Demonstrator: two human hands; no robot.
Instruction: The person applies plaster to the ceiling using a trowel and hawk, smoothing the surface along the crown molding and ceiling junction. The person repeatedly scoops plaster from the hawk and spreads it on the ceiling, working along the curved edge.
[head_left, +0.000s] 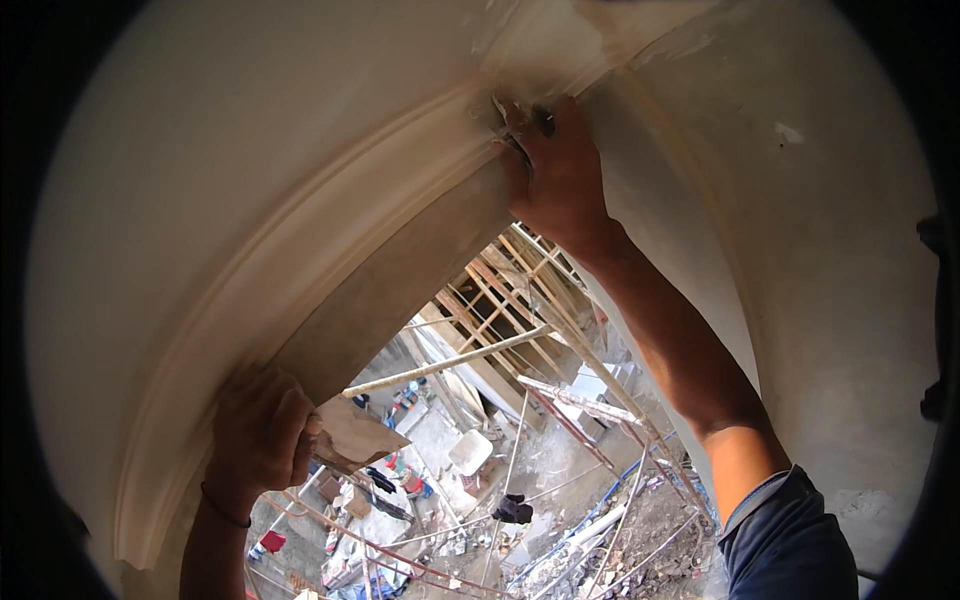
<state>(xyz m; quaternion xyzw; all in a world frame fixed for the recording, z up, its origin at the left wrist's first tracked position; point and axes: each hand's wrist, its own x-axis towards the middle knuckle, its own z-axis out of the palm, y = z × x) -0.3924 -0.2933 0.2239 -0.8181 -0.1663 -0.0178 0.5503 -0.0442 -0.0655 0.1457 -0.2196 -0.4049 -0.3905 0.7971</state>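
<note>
Curving above rubble [652,545] and scaffolding poles [450,362] runs pale molding [335,208].

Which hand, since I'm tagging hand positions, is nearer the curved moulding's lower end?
Left. The left hand is up and to the right of the moulding's lower end in the picture; the right hand is much farther up and right.

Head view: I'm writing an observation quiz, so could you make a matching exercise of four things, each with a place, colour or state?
1. Sleeve
2. Right hand
3. Moulding
4. Left hand

A. Pale and curved
B. Near the moulding's upper end
C. Dark band at its wrist
D. Dark blue

Pairs: 1-D, 2-B, 3-A, 4-C
</note>
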